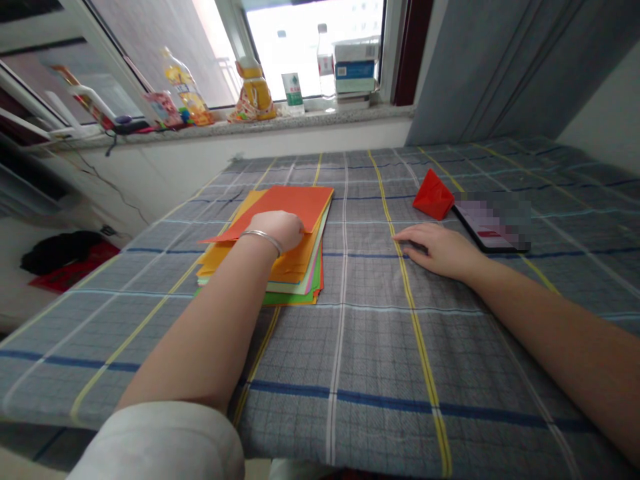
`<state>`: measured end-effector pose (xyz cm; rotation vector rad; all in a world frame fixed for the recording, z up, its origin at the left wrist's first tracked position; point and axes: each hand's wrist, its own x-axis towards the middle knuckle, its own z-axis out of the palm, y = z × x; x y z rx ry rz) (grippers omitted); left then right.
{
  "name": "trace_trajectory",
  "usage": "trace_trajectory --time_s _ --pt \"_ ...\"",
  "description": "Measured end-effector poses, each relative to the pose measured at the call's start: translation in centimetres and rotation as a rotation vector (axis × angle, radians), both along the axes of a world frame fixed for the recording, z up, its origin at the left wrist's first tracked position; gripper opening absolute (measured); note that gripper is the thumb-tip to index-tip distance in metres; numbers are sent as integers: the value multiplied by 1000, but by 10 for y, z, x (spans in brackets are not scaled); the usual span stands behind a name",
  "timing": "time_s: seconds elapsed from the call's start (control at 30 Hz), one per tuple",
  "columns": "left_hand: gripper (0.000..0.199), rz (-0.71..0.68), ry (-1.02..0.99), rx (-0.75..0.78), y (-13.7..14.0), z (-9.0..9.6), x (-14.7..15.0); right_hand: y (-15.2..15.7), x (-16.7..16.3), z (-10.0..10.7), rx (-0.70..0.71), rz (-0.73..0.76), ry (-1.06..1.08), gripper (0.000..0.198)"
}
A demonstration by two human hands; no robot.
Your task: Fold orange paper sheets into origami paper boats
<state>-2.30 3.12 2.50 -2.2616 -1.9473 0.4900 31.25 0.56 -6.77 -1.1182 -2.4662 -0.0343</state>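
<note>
Looks like smooth, matt paper on the stack of coloured sheets (296,264) and red folded pyramid (433,195); like coarse, matt woven cloth on the checked tablecloth (370,353); like shiny metal on the bangle (265,236).

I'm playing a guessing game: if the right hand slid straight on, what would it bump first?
The right hand would probably meet the coloured paper stack; only tablecloth shows between, though the hand's height is unclear.

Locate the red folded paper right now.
In the head view, the red folded paper sits right of centre on the checked cloth, beyond the right hand, beside the phone.
</note>
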Motion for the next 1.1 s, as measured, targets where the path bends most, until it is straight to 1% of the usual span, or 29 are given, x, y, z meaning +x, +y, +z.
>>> trace_trajectory --time_s 0.1,0.17,0.3,0.37,0.43,0.53,0.67,0.77,0.87,0.93,1.03,1.1 --pt "37 -6 35 29 -8 2 9 0 0 0 5 2 -8 31" --pt "35 -23 18 42 -8 0 12 0 0 -1 4 10 -12 30" --pt "39 -24 -141 21 4 -7 5 3 1 -3 14 26 -13 28" --pt "38 -30 -199 -27 12 -11 -3 4 2 -5 14 33 -9 27" --pt "37 -38 -228 -37 17 -12 -9 5 3 -6 12 36 2 27" --pt "30 -50 -211 -67 20 -12 -13 7 4 -7 7 37 15 27" --pt "33 8 -166 -51 19 -11 -9 7 5 -7 -5 33 17 27" --pt "31 37 -176 -42 20 -12 -9 6 4 -6 -12 24 12 27" --pt "23 57 -267 -62 22 -12 -13 5 4 -5 -18 18 4 26" --pt "19 106 -359 -118 23 -12 -15 5 4 -5 -18 17 3 25" --pt "21 206 -515 -213 21 -14 -18 6 4 -6 -16 22 6 25" --pt "22 234 -611 -252 20 -17 -20 7 5 -6 -21 27 12 25"
